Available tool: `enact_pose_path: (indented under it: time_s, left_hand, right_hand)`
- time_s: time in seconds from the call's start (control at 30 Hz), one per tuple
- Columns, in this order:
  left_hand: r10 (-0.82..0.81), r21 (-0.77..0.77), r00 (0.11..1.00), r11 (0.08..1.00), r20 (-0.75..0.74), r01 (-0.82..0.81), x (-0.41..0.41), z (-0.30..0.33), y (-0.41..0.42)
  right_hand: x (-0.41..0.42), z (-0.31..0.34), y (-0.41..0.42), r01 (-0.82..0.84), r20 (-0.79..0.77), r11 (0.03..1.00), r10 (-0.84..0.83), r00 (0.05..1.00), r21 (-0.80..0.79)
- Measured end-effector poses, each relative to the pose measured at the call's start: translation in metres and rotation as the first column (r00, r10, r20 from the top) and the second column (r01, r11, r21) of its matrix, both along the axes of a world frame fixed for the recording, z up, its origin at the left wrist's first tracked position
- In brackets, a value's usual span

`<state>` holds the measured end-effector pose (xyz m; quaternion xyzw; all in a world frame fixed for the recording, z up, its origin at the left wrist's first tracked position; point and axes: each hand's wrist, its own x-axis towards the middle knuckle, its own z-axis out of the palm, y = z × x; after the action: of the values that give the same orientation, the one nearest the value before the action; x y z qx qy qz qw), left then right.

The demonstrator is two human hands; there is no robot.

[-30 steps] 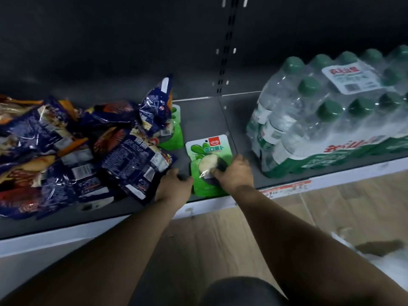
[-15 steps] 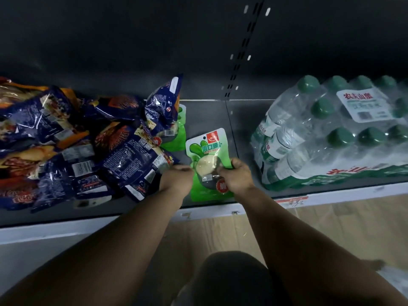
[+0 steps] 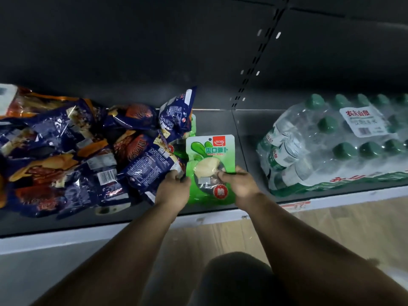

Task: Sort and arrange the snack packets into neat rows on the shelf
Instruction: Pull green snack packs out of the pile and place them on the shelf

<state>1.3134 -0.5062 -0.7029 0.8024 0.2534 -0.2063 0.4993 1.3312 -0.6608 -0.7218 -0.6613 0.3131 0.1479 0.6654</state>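
the green radish packet (image 3: 210, 164) is pinched at both side edges, between the left hand (image 3: 173, 189) and the right hand (image 3: 239, 183), on the shelf (image 3: 242, 129). squaring seems under way; next, it likely needs aligning clear of the blue packets (image 3: 88, 155) beside the left hand.

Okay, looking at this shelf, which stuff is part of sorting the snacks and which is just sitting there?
Part of the job:
green packet, held by left hand and right hand
second green packet behind it
blue packets in a loose heap
shelf

Just there:
water bottle pack
wooden floor
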Motion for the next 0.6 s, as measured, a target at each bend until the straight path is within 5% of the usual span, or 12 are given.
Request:
enact_pose_path:
  time_s: [0.33, 0.5, 0.6]
  left_hand:
    - [-0.01, -0.405, 0.994, 0.913, 0.107, 0.053, -0.004, -0.007, 0.0]
    - [-0.025, -0.372, 0.989, 0.925, 0.145, 0.078, -0.011, 0.001, 0.02]
    - [-0.008, -0.365, 0.987, 0.929, 0.161, 0.067, -0.008, 0.002, 0.019]
  right_hand:
    - [-0.022, 0.021, 0.006, 0.032, -0.016, 0.999, -0.032, 0.999, -0.015]
    - [-0.021, 0.052, 0.019, -0.149, -0.133, 0.988, 0.141, 0.981, -0.047]
    - [-0.011, 0.057, 0.023, -0.157, -0.076, 0.975, 0.147, 0.986, -0.158]
